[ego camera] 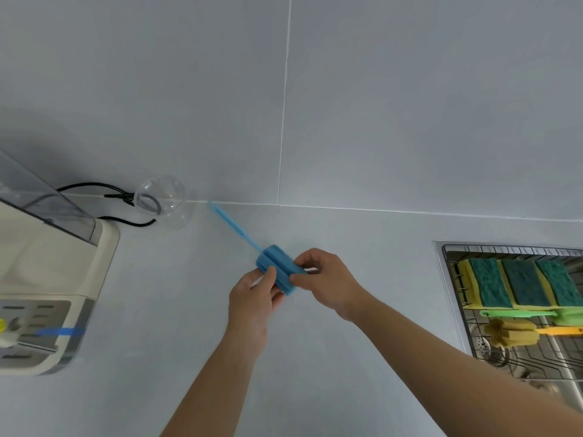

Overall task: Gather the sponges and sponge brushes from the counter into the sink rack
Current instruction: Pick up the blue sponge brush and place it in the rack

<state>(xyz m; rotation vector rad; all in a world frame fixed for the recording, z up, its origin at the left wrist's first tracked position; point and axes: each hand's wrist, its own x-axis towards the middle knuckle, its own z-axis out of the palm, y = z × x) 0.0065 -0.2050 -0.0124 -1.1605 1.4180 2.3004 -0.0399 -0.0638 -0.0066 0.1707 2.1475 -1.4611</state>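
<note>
Blue sponge brush (277, 271) pinched at its foam head by left hand (252, 304) and right hand (328, 283) over the counter (347, 357), left of the sink rack (454, 298). No legible writing.

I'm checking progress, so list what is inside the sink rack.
In the sink rack: three yellow-green sponges side by side, a green sponge brush and a yellow sponge brush. The rack's right part is cut off by the frame.

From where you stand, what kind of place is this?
Most likely a home kitchen: a tiled wall behind a pale counter, a sink rack holding scouring sponges, and a countertop appliance.
</note>
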